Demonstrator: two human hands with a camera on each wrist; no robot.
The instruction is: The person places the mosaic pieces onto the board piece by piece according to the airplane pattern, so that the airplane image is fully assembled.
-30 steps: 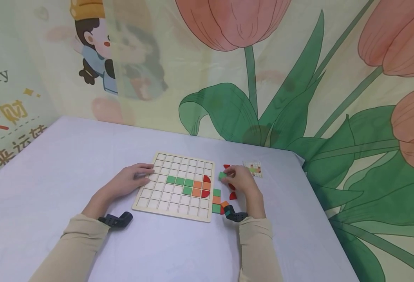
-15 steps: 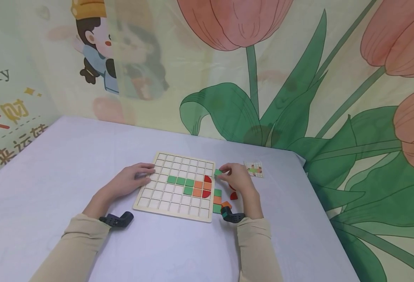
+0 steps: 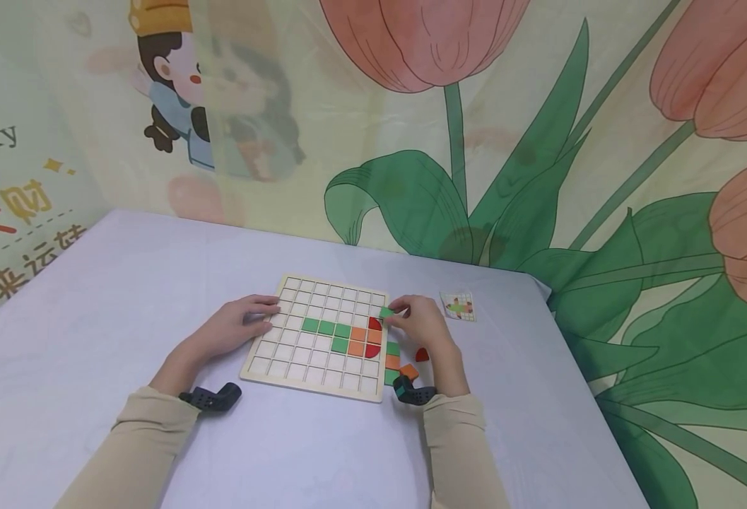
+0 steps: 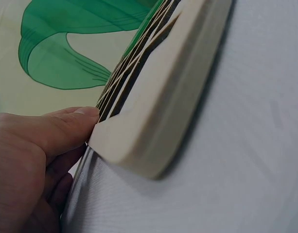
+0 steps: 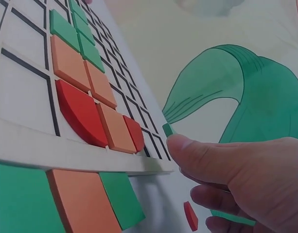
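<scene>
In the head view, a cream square grid board [image 3: 287, 353] lies on the table, with a figure of green, orange and red tiles along its right half. My left hand [image 3: 236, 325] rests at the board's left edge, thumb and fingertips touching the rim; the left wrist view shows this hand [image 4: 37, 155] close up. My right hand [image 3: 424, 322] pinches a green square tile [image 3: 386, 312] over the board's right rim, just above a red quarter-round tile [image 3: 375, 324]. The right wrist view shows only a corner of that held tile [image 5: 167, 129] past the thumb.
Just right of the board, green and orange tiles [image 3: 392, 362] stand in a column, with a loose orange tile [image 3: 408, 372] beside them. A loose red tile [image 3: 422, 354] lies nearer the right wrist. A small printed pattern card [image 3: 459, 306] lies beyond the right hand.
My right hand has moved left with the green tile, from among the loose pieces to the board's right rim. My left hand has stayed at the left edge.
</scene>
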